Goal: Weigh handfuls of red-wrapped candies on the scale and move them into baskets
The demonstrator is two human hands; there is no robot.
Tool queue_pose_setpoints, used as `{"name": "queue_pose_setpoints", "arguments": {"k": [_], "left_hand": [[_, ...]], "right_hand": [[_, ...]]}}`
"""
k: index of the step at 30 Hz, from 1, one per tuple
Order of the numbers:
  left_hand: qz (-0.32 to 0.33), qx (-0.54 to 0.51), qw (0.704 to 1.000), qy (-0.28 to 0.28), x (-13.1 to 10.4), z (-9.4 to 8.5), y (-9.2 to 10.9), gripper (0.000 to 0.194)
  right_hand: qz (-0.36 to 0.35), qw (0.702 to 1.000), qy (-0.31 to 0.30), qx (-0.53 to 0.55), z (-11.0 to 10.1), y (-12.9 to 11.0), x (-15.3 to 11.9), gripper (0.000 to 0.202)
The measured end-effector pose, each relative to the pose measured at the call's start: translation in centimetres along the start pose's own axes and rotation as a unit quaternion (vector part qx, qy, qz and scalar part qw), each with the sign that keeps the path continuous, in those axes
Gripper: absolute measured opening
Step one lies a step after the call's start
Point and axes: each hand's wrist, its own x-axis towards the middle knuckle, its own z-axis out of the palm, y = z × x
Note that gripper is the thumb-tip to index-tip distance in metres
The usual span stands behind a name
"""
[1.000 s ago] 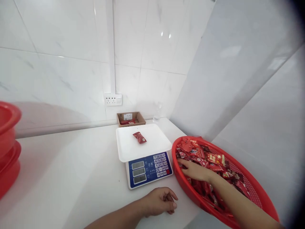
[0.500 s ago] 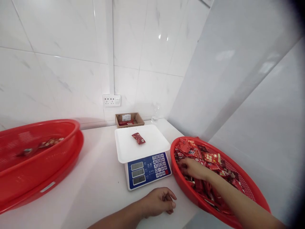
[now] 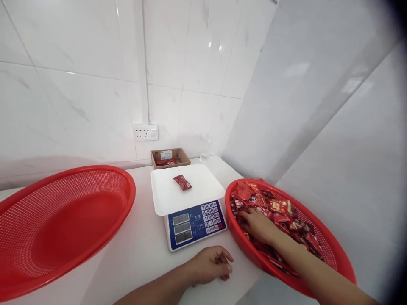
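Note:
My right hand (image 3: pixel 258 224) reaches into a red plastic basket (image 3: pixel 345 271) on the right, its fingers down among red snack packets (image 3: pixel 280 206). The fingertips are partly hidden, so any grip on a packet cannot be made out. Over the white table, in front of a digital weighing scale (image 3: pixel 195 226), my left hand (image 3: pixel 213 266) holds nothing, its fingers loosely bent and the thumb apart from the index finger. One dark red packet (image 3: pixel 182 182) lies on the scale's white pan (image 3: pixel 203 190). The scale's display digits are too faint to read.
Another red mesh basket (image 3: pixel 131 192) stands at the left, its bare inside showing. Behind the scale are a small cardboard box (image 3: pixel 181 159) with red packets and a clear plastic object (image 3: pixel 205 155). A socket (image 3: pixel 145 132) is on the tiled wall.
At the left, the upper basket with a few packets is gone from view, and one red basket shows its inside. The view has shifted slightly. Both hands stay nearly in place.

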Motion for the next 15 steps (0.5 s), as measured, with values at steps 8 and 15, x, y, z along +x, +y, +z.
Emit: {"name": "queue_pose_setpoints", "arguments": {"k": [8,15], "left_hand": [[-0.003,-0.003,1.000,0.004,0.1,0.1,0.0,0.057],[0.001,-0.013,1.000,0.005,0.6,0.0,-0.5,0.060]], "right_hand": [[0.051,0.991,0.122,0.030,-3.0,2.3,1.0,0.026],[0.111,0.953,0.257,0.114,-6.5,2.0,1.3,0.031]]}}
